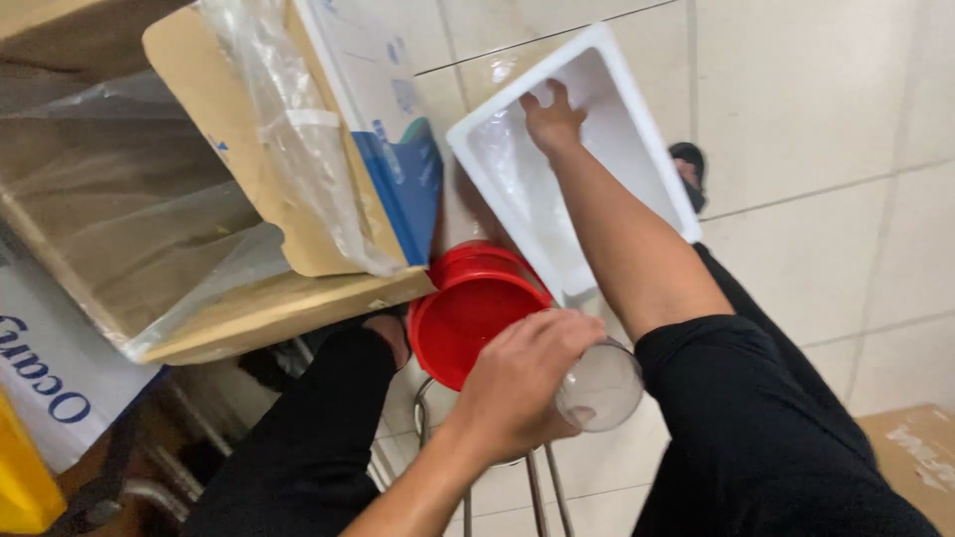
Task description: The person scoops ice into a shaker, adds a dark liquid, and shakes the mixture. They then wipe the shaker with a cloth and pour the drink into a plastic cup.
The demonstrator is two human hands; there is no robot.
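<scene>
My left hand [517,383] grips a clear plastic cup [602,386], held on its side just over the rim of a red plastic bucket [463,323]. A second red rim shows behind the bucket. My right hand [552,117] reaches forward into a white foam box [637,129] that lies tilted on the tiled floor. Its fingers are spread flat against the box's inner bottom and hold nothing. My black-clad legs frame the bucket, and a sandalled foot [688,169] shows beside the foam box.
A large cardboard box [119,199] lined with clear plastic film stands at the left, with a blue-and-white carton [393,149] leaning in it. A thin metal frame [537,492] stands under the bucket. There is a yellow object [20,477] at bottom left and another cardboard box [915,457] at bottom right.
</scene>
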